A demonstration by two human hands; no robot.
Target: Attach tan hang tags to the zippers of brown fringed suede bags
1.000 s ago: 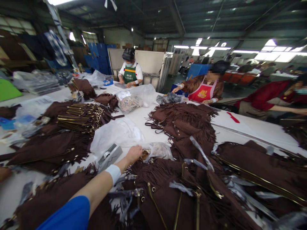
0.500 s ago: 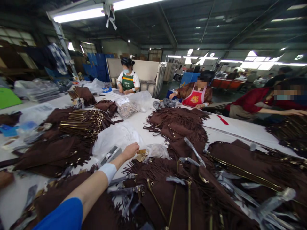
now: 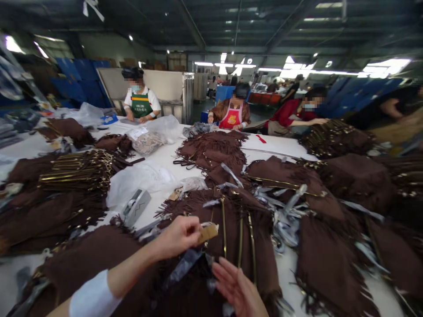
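1. Tan paper tag (image 3: pixel 209 232) is what's in hand right now: the left hand (image 3: pixel 180 235) has it pinched between thumb and fingertips, held just above the brown fringed suede piece (image 3: pixel 231 237) lying right in front on the worktop (image 3: pixel 291 268).
2. Right hand (image 3: pixel 239 290) is spread open, palm up-ish, fingers loose, holding nothing. It sits low in the head view, just below the tag and over the near edge of that same fringed piece.
3. Gold zipper strips run down the suede piece, and crumpled clear plastic wrap (image 3: pixel 284 220) lies between it and the next brown pile to the right.
4. To the left there's a grey tape dispenser (image 3: pixel 136 206) sitting on the worktop beside a clear plastic bag (image 3: pixel 140 180), well apart from both hands.
5. Further left, a stack of brown pieces with gold trim (image 3: pixel 76 169) lies on more fringed suede.
6. Across the worktop, one person in a green apron (image 3: pixel 141 105) and another in a red apron (image 3: pixel 233 118) work at the far edge, with a third person in a dark red top (image 3: pixel 291 115) leaning over a brown pile to the right.
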